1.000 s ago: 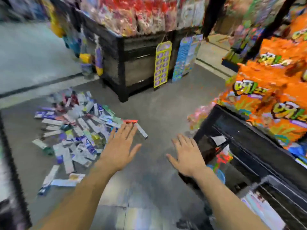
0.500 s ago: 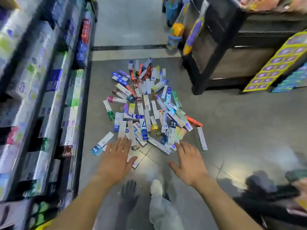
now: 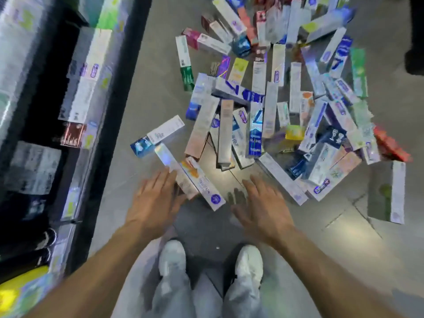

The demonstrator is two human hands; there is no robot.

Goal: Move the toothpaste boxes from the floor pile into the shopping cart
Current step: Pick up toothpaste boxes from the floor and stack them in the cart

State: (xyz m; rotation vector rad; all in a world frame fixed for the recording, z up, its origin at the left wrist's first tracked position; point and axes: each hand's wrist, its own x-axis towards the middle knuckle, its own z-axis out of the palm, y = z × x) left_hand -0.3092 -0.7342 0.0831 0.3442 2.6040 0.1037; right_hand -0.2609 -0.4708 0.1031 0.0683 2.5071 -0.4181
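Observation:
A pile of toothpaste boxes (image 3: 270, 106) in many colours lies spread over the grey tiled floor ahead of me. My left hand (image 3: 153, 200) hovers palm down with straight fingers at the pile's near edge, its fingertips next to a white and orange box (image 3: 202, 184); I cannot tell if they touch. My right hand (image 3: 261, 207) is held flat and empty over bare floor, just short of a long white box (image 3: 282, 180). The shopping cart is out of view.
A black shelf unit (image 3: 75, 115) stocked with boxed goods runs along the left. My two white shoes (image 3: 172, 255) stand just behind my hands. One lone box (image 3: 398, 191) lies apart at the right. A dark object (image 3: 415, 60) sits at the far right edge.
The view swung from the cart side to the pile and dropped much closer to the floor. Both hands came down to the pile's near edge, still flat and empty.

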